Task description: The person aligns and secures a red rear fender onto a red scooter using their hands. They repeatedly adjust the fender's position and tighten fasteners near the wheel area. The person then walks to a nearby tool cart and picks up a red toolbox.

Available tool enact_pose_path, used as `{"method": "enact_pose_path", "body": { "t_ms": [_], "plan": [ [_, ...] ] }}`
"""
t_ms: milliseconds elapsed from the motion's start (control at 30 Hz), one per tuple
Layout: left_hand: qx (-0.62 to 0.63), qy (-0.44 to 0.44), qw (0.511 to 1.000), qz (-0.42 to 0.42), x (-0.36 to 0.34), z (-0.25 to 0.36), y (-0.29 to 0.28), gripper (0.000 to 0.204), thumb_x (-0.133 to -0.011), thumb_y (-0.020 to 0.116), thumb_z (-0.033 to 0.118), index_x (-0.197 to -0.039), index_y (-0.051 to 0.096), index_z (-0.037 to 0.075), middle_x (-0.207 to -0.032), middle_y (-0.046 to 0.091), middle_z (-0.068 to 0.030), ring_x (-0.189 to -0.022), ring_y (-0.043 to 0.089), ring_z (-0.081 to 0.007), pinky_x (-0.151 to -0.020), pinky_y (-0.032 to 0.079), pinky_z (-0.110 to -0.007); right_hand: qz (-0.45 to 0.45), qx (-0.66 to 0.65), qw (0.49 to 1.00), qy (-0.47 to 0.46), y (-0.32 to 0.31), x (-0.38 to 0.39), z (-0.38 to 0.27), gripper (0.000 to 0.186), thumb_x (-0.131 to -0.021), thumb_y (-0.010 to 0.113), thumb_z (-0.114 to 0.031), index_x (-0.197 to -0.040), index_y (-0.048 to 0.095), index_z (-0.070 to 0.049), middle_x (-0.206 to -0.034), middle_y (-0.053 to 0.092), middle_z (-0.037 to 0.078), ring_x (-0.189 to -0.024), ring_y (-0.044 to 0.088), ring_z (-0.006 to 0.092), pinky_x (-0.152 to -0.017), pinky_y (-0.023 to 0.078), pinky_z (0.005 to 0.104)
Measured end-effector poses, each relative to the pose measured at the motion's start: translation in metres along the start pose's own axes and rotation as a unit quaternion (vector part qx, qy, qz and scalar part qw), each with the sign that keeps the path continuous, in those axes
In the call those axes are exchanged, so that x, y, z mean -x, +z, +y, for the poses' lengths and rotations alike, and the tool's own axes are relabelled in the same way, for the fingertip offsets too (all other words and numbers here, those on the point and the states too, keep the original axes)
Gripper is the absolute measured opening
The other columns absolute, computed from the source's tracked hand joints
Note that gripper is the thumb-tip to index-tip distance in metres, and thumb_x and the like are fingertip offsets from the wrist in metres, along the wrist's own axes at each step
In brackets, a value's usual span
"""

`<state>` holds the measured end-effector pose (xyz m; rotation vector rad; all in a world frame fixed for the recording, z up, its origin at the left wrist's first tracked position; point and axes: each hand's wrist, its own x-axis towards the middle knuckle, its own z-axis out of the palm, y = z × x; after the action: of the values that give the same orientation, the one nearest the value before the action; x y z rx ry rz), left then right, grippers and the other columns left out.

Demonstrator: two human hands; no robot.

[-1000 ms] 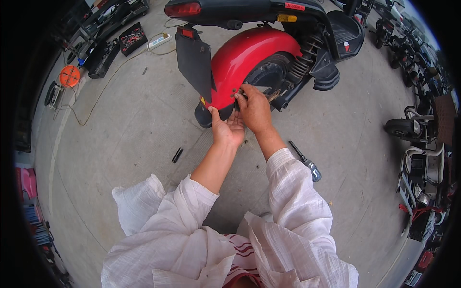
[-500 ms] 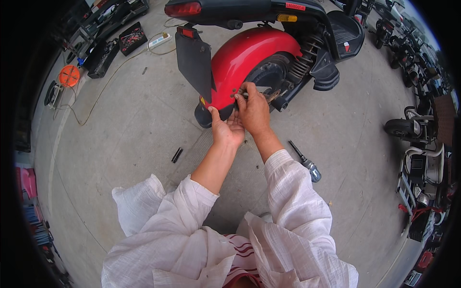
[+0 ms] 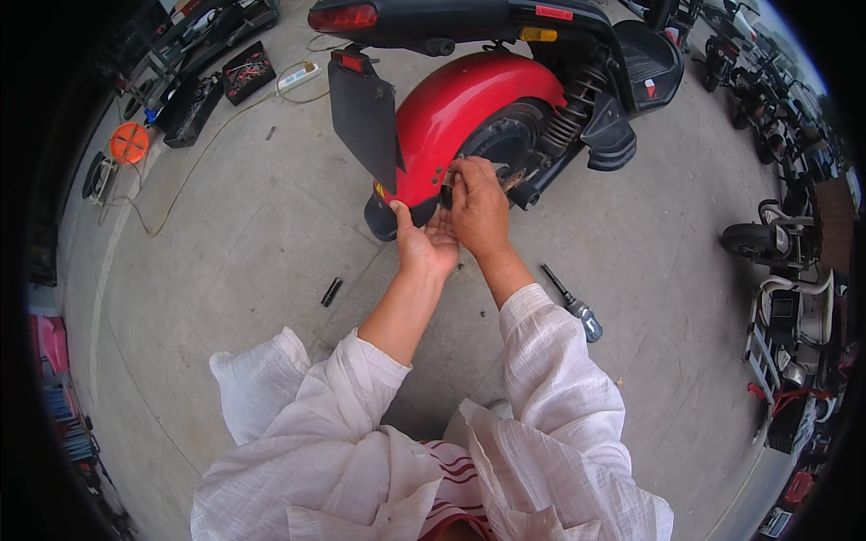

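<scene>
Red rear mudguard [image 3: 456,90] sits ahead of us on the scooter [image 3: 487,22], arching over the rear wheel [image 3: 501,140]. Its long axis is a curve: from the lower tip at the left, near our hands, it climbs and bends over to the right, where its forward end meets the coil shock absorber [image 3: 575,113]. That lower tip points down and toward us; the scooter lies across our view, its red tail light [image 3: 343,18] to the left.

Our left hand [image 3: 428,245] is palm up at the tip, thumb against the outer face beside a yellow sticker [image 3: 380,190], fingers curled loosely beneath; we cannot tell whether they close on the edge. Our right hand [image 3: 480,206] is at the mudguard's inner edge, thumb and forefinger nearly together; whatever may lie between them is too small for us to make out. Two dark spots mark the red surface just beside those fingertips.

Left of the mudguard hangs a flat black plate [image 3: 363,117]. On the concrete floor [image 3: 244,225], we have a power driver [image 3: 585,317] with its long shaft pointing up and left, near our right forearm, and a short black cylindrical piece [image 3: 332,291] to the left of our left forearm.
</scene>
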<state>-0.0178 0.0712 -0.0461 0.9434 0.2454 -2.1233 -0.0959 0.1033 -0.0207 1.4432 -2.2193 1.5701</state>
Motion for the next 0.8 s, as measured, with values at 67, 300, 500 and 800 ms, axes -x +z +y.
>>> {"method": "enact_pose_path", "body": {
  "t_ms": [67, 300, 500, 800],
  "plan": [
    [0.0, -0.004, 1.0, 0.004, 0.0006, -0.0001, 0.0007, 0.065, -0.09, 0.047, 0.065, -0.118, 0.054, 0.006, -0.114, 0.054, -0.0076, -0.111, 0.053, -0.0199, -0.103, 0.041, -0.043, 0.007, 0.007, 1.0, -0.025, -0.0011, -0.0011, 0.001, 0.017, -0.086, 0.054, -0.001, -0.1, 0.063, -0.002, -0.102, 0.061, 0.015, -0.092, 0.061, 0.034, -0.078, 0.05, 0.0378],
    [0.004, 0.0, 1.0, -0.012, 0.0021, 0.0012, -0.0001, 0.063, -0.09, 0.048, 0.064, -0.117, 0.053, 0.006, -0.115, 0.054, -0.0073, -0.108, 0.053, -0.0188, -0.101, 0.043, -0.039, -0.009, -0.006, 1.0, -0.02, -0.0057, -0.0022, -0.0026, 0.018, -0.084, 0.054, 0.0, -0.099, 0.064, -0.002, -0.096, 0.062, 0.015, -0.086, 0.062, 0.0339, -0.074, 0.05, 0.038],
    [0.006, 0.004, 1.0, -0.028, 0.005, -0.0001, 0.0011, 0.062, -0.09, 0.049, 0.063, -0.114, 0.054, 0.006, -0.113, 0.053, -0.0065, -0.105, 0.053, -0.0179, -0.099, 0.044, -0.037, -0.023, -0.012, 1.0, -0.011, -0.008, -0.0017, -0.0005, 0.018, -0.085, 0.055, -0.005, -0.1, 0.064, -0.003, -0.099, 0.061, 0.013, -0.086, 0.062, 0.0365, -0.073, 0.051, 0.0422],
    [-0.001, -0.004, 1.0, -0.028, 0.0033, 0.0018, 0.0003, 0.067, -0.091, 0.045, 0.065, -0.121, 0.051, 0.005, -0.119, 0.052, -0.0088, -0.113, 0.052, -0.0201, -0.103, 0.042, -0.04, -0.029, -0.02, 0.999, -0.004, -0.0089, -0.0008, -0.0033, 0.019, -0.084, 0.058, -0.004, -0.102, 0.064, -0.002, -0.095, 0.061, 0.015, -0.085, 0.062, 0.0339, -0.073, 0.05, 0.039]
  ]
}}
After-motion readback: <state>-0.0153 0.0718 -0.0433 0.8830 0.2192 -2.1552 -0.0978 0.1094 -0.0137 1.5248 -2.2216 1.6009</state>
